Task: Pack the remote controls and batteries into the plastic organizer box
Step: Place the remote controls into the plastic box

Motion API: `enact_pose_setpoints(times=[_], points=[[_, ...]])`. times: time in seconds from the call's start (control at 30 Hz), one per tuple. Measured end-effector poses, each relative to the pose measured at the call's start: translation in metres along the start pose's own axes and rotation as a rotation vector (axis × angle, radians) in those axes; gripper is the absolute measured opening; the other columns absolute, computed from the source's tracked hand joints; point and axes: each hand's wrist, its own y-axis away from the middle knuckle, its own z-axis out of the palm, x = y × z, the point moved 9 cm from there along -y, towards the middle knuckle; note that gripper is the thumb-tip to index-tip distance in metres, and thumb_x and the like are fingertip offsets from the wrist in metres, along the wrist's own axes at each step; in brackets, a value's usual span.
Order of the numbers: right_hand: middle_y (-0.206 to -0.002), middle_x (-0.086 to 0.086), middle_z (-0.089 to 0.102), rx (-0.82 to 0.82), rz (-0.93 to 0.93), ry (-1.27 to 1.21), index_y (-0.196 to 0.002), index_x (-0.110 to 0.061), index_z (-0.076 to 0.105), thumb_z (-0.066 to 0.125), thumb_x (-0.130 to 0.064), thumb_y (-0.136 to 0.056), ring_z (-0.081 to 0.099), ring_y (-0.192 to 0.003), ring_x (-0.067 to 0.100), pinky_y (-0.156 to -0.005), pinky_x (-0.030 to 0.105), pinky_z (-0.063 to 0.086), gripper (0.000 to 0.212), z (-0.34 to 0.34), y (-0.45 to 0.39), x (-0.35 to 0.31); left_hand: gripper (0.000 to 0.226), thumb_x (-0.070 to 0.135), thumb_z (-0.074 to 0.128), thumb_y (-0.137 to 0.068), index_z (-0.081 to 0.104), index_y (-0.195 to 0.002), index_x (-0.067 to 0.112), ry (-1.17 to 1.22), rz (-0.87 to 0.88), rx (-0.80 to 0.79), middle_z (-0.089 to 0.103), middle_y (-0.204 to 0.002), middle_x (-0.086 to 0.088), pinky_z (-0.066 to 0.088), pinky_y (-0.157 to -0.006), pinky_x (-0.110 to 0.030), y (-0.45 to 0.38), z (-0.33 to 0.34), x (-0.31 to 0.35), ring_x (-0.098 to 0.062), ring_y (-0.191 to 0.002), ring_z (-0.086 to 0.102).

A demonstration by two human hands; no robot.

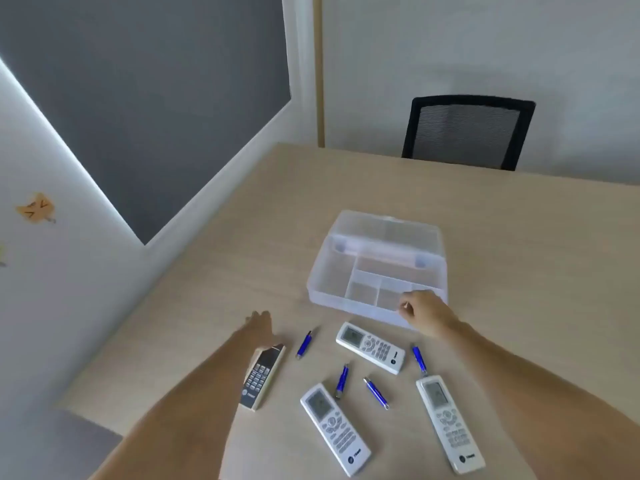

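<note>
A clear plastic organizer box (332,271) stands open on the table, its lid tipped back and its compartments empty. In front of it lie three white remotes (370,347) (334,427) (449,423), one black-faced remote (265,375) and several blue batteries (304,344) (341,380) (376,393) (419,359). My right hand (427,317) rests at the box's front edge, its fingers curled on the rim. My left hand (259,327) reaches flat over the far end of the black remote; nothing shows in it.
The light wooden table (519,237) runs up to a white wall on the left. A black mesh chair (465,131) stands behind the far edge. A grey panel covers the wall at upper left.
</note>
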Motion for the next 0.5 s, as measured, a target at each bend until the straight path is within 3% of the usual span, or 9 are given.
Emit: enact_pose_setpoints(times=[0.13, 0.3, 0.43, 0.5], points=[[-0.116, 0.013, 0.058, -0.299, -0.021, 0.159, -0.112, -0.006, 0.058, 0.056, -0.035, -0.086, 0.054, -0.108, 0.028, -0.090, 0.036, 0.045, 0.039, 0.091, 0.014, -0.008, 0.069, 0.035, 0.069, -0.076, 0.038, -0.130, 0.006, -0.011, -0.094, -0.060, 0.043, -0.129, -0.016, 0.045, -0.094, -0.038, 0.020, 0.058, -0.045, -0.032, -0.121, 0.046], [-0.118, 0.011, 0.057, -0.312, 0.062, 0.279, -0.117, -0.008, 0.051, 0.062, -0.040, -0.075, 0.054, -0.109, 0.031, -0.091, 0.039, 0.045, 0.054, 0.135, 0.012, 0.008, 0.067, 0.039, 0.071, -0.076, 0.035, -0.122, 0.006, 0.040, -0.034, -0.015, 0.045, -0.121, -0.012, 0.045, -0.087, -0.034, 0.024, 0.073, -0.043, -0.031, -0.108, 0.053], [-0.115, 0.011, 0.056, -0.340, 0.066, 0.230, -0.112, -0.009, 0.046, 0.061, -0.033, -0.073, 0.055, -0.106, 0.030, -0.086, 0.039, 0.046, 0.049, 0.140, 0.006, 0.010, 0.045, 0.017, 0.066, -0.076, 0.036, -0.109, 0.009, 0.440, 0.004, 0.057, 0.060, -0.096, -0.013, 0.051, -0.061, -0.037, 0.020, 0.034, -0.027, -0.027, -0.079, 0.061], [-0.109, 0.008, 0.059, -0.400, 0.056, -0.012, -0.104, -0.013, 0.042, 0.065, -0.030, -0.072, 0.060, -0.095, 0.023, -0.075, 0.034, 0.049, 0.043, 0.131, 0.003, 0.004, 0.054, 0.009, 0.063, -0.075, 0.034, -0.120, 0.013, 0.573, 0.083, 0.177, 0.060, -0.086, -0.009, 0.048, -0.056, -0.032, 0.013, -0.008, 0.001, -0.021, -0.069, 0.057]])
